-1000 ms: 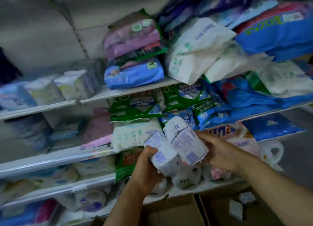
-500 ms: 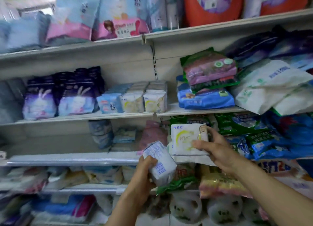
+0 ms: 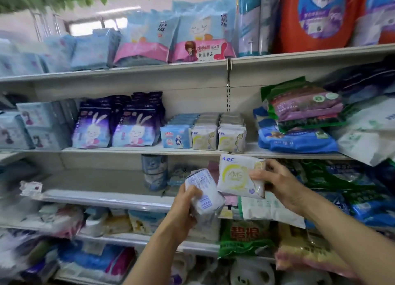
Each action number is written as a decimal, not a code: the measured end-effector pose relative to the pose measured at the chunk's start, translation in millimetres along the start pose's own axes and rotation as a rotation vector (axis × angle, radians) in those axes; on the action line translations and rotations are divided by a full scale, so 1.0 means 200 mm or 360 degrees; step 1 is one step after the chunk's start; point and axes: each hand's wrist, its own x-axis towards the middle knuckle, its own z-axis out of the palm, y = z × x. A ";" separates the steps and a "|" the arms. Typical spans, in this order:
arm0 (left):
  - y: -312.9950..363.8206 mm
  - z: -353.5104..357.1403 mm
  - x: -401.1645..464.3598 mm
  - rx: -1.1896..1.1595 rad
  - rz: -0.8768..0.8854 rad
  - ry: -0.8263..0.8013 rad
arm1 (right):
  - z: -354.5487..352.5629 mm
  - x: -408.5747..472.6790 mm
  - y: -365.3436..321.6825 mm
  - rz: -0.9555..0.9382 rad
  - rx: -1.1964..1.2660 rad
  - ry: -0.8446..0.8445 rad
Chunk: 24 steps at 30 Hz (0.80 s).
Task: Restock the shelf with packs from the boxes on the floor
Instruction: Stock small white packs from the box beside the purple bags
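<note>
My right hand (image 3: 275, 182) grips a white ABC pack (image 3: 237, 178) by its right edge, front facing me, just below the shelf board (image 3: 132, 150) that carries matching packs. Two rows of those white ABC packs (image 3: 218, 138) stand on that board, directly above the held one. My left hand (image 3: 186, 201) holds a second white pack (image 3: 203, 190) turned back side out, tilted, a little lower and to the left. The floor boxes are out of view.
Blue packs (image 3: 175, 137) and purple rabbit packs (image 3: 115, 128) stand left of the ABC rows. Piled green, purple and blue bags (image 3: 299, 118) crowd the right. Detergent bottles (image 3: 316, 15) sit on the top shelf. A bare stretch of shelf (image 3: 89, 182) lies at lower left.
The view has swung up from the floor boxes to the shelves. Both hands have risen with their packs, and the right pack has turned front out and moved up towards the ABC rows.
</note>
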 end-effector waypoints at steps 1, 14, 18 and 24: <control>0.03 -0.02 0.02 -0.0009 0.0022 -0.0003 | 0.01 0.02 -0.02 0.0006 -0.0007 -0.0020; 0.38 -0.09 0.30 -0.0075 0.0299 -0.0018 | 0.09 0.52 -0.31 -0.0245 -0.0113 -0.0016; 0.49 -0.12 0.44 -0.0176 0.0369 0.0020 | 0.12 0.80 -0.38 -0.0348 -0.0204 0.0090; 0.61 -0.15 0.64 -0.0321 0.0471 0.0095 | 0.11 1.24 -0.41 -0.0423 -0.0477 0.0180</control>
